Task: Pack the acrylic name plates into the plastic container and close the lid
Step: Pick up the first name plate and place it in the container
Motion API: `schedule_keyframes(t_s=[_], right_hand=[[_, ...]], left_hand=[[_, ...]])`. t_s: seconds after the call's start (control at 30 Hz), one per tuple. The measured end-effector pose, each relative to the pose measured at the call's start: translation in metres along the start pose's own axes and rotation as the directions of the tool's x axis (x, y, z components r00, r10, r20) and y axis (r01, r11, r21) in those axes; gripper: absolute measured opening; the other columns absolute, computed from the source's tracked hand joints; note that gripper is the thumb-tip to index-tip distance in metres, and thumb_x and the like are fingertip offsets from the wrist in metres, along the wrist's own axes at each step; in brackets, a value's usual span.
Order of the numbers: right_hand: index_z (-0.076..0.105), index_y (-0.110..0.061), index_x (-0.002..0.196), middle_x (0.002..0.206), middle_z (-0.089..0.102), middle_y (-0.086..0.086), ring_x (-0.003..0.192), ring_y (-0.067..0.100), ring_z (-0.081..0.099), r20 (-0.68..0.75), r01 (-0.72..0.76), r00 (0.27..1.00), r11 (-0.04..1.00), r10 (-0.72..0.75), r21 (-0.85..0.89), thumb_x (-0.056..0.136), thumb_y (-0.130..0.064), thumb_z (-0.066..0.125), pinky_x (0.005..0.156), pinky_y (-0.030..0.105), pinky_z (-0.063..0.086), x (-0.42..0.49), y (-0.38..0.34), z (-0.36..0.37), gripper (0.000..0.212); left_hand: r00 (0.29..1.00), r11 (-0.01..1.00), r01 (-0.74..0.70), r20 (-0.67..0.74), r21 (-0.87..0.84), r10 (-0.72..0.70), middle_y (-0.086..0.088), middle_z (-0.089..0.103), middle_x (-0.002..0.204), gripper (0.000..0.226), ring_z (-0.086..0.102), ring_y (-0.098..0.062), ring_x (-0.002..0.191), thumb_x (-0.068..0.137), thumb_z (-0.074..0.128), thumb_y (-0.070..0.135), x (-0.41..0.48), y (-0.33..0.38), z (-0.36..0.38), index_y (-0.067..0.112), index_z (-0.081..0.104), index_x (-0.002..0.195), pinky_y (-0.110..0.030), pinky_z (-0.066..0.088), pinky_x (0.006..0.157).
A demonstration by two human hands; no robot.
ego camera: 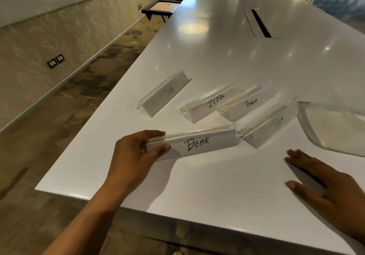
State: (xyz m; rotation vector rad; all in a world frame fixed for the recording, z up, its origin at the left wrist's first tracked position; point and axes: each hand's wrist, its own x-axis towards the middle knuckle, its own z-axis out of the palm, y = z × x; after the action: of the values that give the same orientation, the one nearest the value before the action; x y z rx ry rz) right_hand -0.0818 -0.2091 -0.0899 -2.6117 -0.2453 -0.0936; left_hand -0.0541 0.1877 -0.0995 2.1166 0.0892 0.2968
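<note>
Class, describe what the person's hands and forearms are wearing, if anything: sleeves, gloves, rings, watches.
Both are bare. The left hand and its forearm show no sleeve, glove, ring or watch. The right hand is likewise ungloved, with short plain nails and no visible jewellery.

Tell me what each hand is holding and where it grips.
The left hand grips the DEAR plate at its left end, thumb on the front face, fingers over the top edge. The right hand holds nothing; it lies flat on the table.

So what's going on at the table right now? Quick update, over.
Left hand gripping the BEAR plate by its end. Right hand flat on table, empty. Four plates loose, none in the container. Nothing in the way.
</note>
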Motion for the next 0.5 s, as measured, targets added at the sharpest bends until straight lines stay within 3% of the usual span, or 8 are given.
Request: schedule_keyframes(t_s=[0.17, 0.37, 0.43, 0.5], right_hand=[[0.048, -0.055, 0.124, 0.141, 0.044, -0.030, 0.135, -0.009, 0.033, 0.022, -0.019, 1.000, 1.000, 0.018, 0.022, 0.072, -0.076, 0.050, 0.111, 0.037, 0.032, 0.002, -0.001, -0.002, 0.056], [0.058, -0.057, 0.118, 0.123, 0.051, -0.046, 0.116, -0.018, 0.049, -0.048, -0.068, 0.996, 0.974, 0.080, 0.214, 0.071, -0.056, 0.065, 0.103, 0.036, 0.043, 0.002, -0.011, -0.002, 0.048], [0.058, -0.056, 0.119, 0.118, 0.058, -0.041, 0.107, -0.014, 0.057, -0.080, -0.061, 0.993, 0.956, 0.087, 0.287, 0.069, -0.054, 0.068, 0.094, 0.034, 0.051, 0.003, -0.015, -0.004, 0.051], [0.058, -0.047, 0.125, 0.123, 0.063, -0.027, 0.113, -0.003, 0.060, -0.058, -0.033, 0.996, 0.884, 0.068, 0.467, 0.070, -0.050, 0.075, 0.094, 0.033, 0.053, 0.004, -0.019, -0.009, 0.058]], left_hand=[[1.000, 0.992, 0.022, 0.020, -0.125, -0.019, 0.009, 0.073, 0.104, 0.037, 0.069, -0.013, 0.092, 0.073, 0.075, 0.040, -0.002, 0.011, -0.005, 0.030, 0.074, 0.109, -0.026, 0.061, 0.075], [0.998, 0.975, 0.000, 0.055, -0.221, 0.012, 0.029, 0.072, 0.094, 0.029, 0.068, 0.003, 0.090, 0.061, 0.073, 0.052, -0.003, 0.035, -0.014, 0.047, 0.071, 0.089, -0.018, 0.059, 0.075], [0.997, 0.978, -0.021, 0.063, -0.208, 0.034, 0.030, 0.071, 0.091, 0.030, 0.067, 0.004, 0.091, 0.059, 0.070, 0.057, -0.003, 0.044, -0.011, 0.049, 0.070, 0.088, -0.016, 0.057, 0.075], [0.996, 0.980, -0.045, 0.069, -0.194, 0.059, 0.030, 0.070, 0.090, 0.034, 0.066, 0.006, 0.093, 0.058, 0.068, 0.059, -0.005, 0.054, -0.006, 0.048, 0.069, 0.089, -0.013, 0.056, 0.073]])
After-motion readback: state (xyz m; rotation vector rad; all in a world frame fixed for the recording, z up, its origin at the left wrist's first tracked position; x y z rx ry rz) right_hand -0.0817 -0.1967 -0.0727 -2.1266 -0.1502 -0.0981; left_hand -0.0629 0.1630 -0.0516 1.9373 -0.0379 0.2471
